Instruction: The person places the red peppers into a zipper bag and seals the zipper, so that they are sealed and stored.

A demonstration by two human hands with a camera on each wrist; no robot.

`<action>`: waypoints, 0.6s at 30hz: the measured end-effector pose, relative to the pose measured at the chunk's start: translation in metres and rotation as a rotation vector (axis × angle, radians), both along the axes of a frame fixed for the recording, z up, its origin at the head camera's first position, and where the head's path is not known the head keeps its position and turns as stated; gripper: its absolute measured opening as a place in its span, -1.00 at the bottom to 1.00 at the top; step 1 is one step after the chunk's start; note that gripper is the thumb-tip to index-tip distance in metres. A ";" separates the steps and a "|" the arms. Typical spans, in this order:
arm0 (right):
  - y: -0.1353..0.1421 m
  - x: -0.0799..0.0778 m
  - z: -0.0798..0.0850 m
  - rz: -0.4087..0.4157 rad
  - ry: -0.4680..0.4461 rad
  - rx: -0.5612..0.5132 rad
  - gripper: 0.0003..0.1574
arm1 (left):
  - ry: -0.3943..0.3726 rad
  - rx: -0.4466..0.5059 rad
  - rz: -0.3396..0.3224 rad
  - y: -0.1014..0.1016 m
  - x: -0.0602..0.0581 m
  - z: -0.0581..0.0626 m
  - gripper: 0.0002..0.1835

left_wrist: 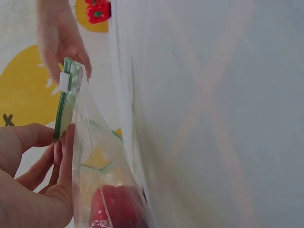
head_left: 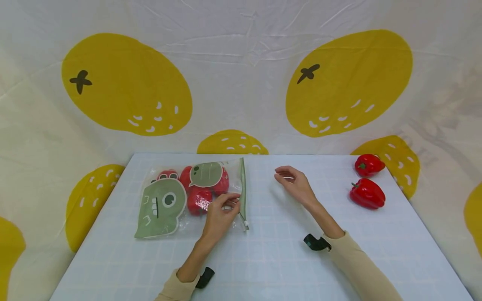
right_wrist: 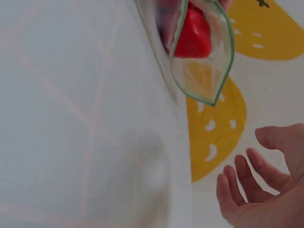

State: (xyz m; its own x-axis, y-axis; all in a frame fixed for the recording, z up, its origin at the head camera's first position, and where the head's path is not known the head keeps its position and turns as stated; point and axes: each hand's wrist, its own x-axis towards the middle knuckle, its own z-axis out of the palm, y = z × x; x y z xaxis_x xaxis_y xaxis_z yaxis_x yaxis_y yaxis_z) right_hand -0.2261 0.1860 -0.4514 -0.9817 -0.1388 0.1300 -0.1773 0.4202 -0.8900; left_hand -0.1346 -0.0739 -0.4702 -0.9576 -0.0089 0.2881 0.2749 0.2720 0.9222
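Note:
A clear slider zip bag [head_left: 160,211] printed with a green dinosaur lies on the table's left half, several red bell peppers [head_left: 199,200] inside. My left hand [head_left: 220,215] pinches the green zip edge [left_wrist: 61,114] between thumb and fingers. A white slider [left_wrist: 64,81] sits close to one end of that edge. From the right wrist view, the bag's mouth [right_wrist: 231,52] gapes apart, showing a red pepper within. To the right of the bag, my right hand [head_left: 295,186] hovers over the table with loosely bent fingers, holding nothing.
Two more red bell peppers, one farther back [head_left: 369,165] and one nearer [head_left: 367,194], lie near the table's right edge. A white cloth [head_left: 241,92] with yellow fruit prints hangs behind the pale checked table [head_left: 271,259]. Dark wrist cameras sit at both sleeves.

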 end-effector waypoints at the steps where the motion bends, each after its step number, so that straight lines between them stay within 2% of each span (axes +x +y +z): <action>1: 0.003 0.000 0.000 -0.005 0.003 0.009 -0.57 | -0.002 -0.001 0.000 0.000 0.000 0.000 -0.77; 12: 0.031 0.009 -0.001 -0.074 0.099 0.052 -0.56 | -0.003 -0.010 0.001 0.000 -0.001 0.000 -0.76; 18: 0.047 0.015 -0.002 -0.132 0.157 0.099 -0.58 | -0.030 -0.018 -0.004 -0.001 -0.002 -0.001 -0.75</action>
State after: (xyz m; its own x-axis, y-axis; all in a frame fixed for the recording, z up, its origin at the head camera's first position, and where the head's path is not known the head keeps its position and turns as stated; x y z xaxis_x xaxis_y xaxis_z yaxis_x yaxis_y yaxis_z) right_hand -0.2115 0.2329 -0.4531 -0.9611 -0.0301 0.2745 -0.2478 0.5330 -0.8090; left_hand -0.1364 -0.0749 -0.4714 -0.9659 0.0001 0.2590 0.2481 0.2872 0.9252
